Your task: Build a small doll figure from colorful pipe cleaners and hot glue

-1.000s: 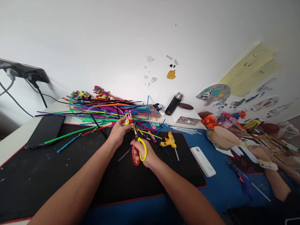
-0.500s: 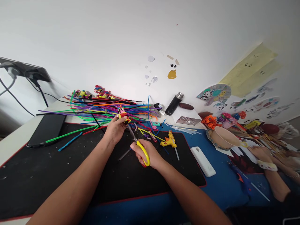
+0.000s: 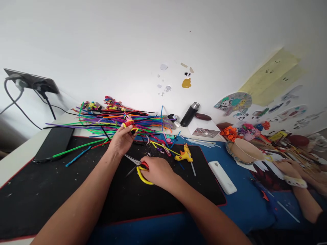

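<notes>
While the right hand (image 3: 158, 171) grips scissors (image 3: 137, 162) over the mat (image 3: 153, 204), the left hand (image 3: 121, 143) pinches a doll (image 3: 130, 124) farther back.

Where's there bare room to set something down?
The black mat has two mostly bare patches, flecked with scraps: left of the left forearm, nearer than the blue pipe cleaner, and between it and the right forearm, nearer than the scissors. Crowded: the far edge, by the pipe-cleaner pile, and around the yellow glue gun.

Wall (image 3: 114, 51) is softly lit | upper corners are dimmed | right edge is stretched and blurred | fine detail is softened
</notes>
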